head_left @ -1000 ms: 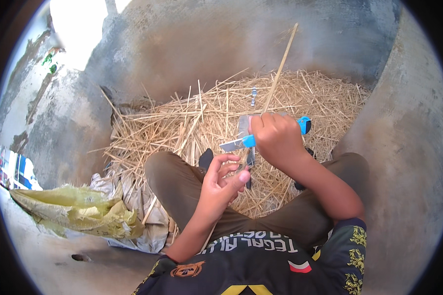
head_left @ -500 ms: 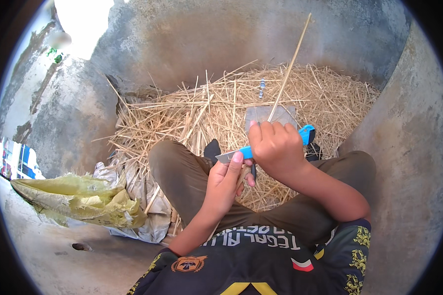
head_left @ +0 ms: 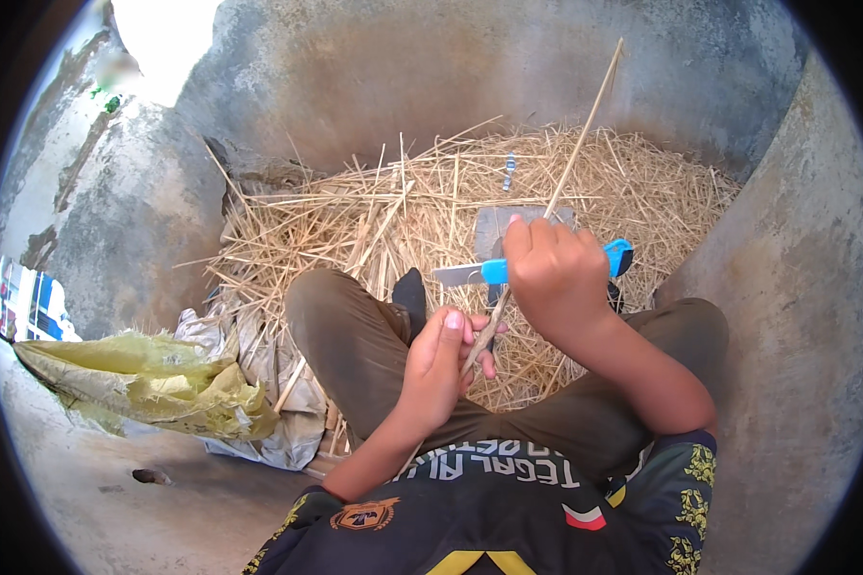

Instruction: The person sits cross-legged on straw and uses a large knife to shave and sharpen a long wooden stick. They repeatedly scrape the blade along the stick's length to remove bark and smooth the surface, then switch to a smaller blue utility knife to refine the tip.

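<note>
A blue-handled knife [head_left: 494, 272] with a flat metal blade lies crosswise in my right hand [head_left: 558, 278], which is closed round it. The blade points left, and the handle's end sticks out on the right. Past that fist a long thin pale stick [head_left: 585, 129] slants up toward the back wall. Its lower part runs down under the knife to my left hand [head_left: 435, 369], whose thumb and fingers are closed on it. The knife crosses the stick; whether its edge touches it is hidden by my right hand.
Cut straw-like strips and shavings [head_left: 336, 220] cover the floor ahead. A small grey board [head_left: 494, 225] lies just beyond my right hand. My crossed legs [head_left: 345, 326] frame the work. A torn yellow sack [head_left: 153, 383] sits at left; a concrete wall [head_left: 451, 77] rises behind.
My right hand with the knife has moved up and right along the stick, away from my left hand. The stick's far end has shifted slightly right.
</note>
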Demonstrator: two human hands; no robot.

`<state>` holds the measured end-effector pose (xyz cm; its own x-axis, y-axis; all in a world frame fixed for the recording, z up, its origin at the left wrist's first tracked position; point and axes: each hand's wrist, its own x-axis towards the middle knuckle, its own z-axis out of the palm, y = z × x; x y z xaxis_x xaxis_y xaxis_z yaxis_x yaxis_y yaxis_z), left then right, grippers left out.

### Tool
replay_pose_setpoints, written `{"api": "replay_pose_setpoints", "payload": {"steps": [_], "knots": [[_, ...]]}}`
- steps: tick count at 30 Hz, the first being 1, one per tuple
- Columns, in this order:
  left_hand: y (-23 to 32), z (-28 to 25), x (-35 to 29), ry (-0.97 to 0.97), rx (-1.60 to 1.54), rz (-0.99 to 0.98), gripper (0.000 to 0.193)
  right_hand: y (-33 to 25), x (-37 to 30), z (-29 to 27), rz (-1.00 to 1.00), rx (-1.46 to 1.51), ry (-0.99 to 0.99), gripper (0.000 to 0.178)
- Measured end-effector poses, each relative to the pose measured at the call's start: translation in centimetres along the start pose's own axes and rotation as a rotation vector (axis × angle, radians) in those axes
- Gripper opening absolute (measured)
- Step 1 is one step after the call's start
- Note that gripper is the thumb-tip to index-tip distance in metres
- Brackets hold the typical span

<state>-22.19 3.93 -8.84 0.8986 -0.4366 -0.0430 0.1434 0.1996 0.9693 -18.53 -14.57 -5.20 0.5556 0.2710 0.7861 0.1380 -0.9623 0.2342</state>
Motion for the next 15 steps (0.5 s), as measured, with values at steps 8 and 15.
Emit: {"api": "replay_pose_setpoints", "payload": {"steps": [8,15], "knots": [[-1.9,-2.1,-0.7,0.043,0.015,-0.076,0.039,1.2,0.3,-0.3,-0.017,-0.002,0.021,0.013],[-1.6,-5.5,-1.4,0.165,0.037,-0.085,0.033,3.4,1.2,-1.0,0.243,0.16,-0.076,0.016]]}}
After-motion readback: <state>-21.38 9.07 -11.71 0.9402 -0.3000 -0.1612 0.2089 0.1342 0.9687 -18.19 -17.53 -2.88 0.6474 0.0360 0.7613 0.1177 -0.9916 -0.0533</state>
